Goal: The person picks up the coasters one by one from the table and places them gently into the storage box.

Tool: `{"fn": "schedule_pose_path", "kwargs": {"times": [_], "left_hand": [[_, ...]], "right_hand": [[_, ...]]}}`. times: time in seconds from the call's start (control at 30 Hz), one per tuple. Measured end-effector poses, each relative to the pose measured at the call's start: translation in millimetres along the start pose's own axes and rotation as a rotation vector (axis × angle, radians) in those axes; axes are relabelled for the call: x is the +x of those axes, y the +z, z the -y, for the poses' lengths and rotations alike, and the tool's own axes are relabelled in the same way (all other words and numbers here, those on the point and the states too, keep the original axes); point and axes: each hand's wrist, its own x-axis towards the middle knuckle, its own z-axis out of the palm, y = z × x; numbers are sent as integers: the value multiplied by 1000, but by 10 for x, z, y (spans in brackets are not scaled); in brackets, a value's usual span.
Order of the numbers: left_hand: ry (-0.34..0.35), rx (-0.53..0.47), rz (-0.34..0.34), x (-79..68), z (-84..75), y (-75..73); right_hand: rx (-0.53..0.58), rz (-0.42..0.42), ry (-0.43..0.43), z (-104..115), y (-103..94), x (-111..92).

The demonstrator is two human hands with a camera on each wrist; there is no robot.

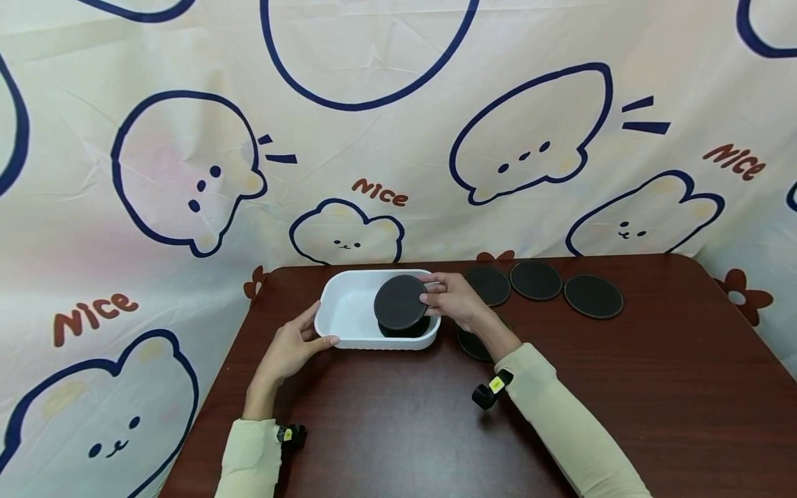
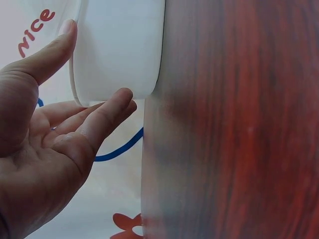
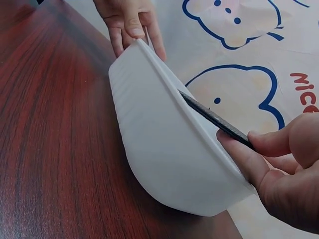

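Observation:
A white dish (image 1: 345, 312) with rounded corners stands near the table's far edge. My left hand (image 1: 294, 350) holds its left end, thumb on the rim and fingers against the end wall, as the left wrist view (image 2: 117, 59) of the dish also shows. Between thumb and fingers, my right hand (image 1: 459, 301) pinches a thin round black coaster (image 1: 400, 302) over the right part of the dish. In the right wrist view that coaster (image 3: 217, 119) is tilted, its far edge at the rim. Beneath it, partly hidden, another black coaster (image 1: 403, 330) lies inside the dish.
Several black coasters lie on the brown table (image 1: 398, 422): one (image 1: 488, 286) behind my right hand, two farther right (image 1: 535, 280), and one (image 1: 474, 346) partly hidden under my right wrist. A patterned cloth (image 1: 398, 152) hangs behind the far edge.

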Motion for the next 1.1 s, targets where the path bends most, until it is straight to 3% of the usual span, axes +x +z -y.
{"fn": "schedule_pose_path", "kwargs": {"times": [0.4,0.83,0.93,1.1], "left_hand": [[-13,-2,5,-13,-4,11],[-18,0,5,-8,-22,0],[-17,2,1,-11,-16,0],[-16,1,-5,-10,-9,-5]], "right_hand": [[-54,-15,15,35,50,-33],[-190,-82,34,58,122,18],[-277,-89,25,94,144,-5],[-567,-87,-56,222,148,-108]]}}
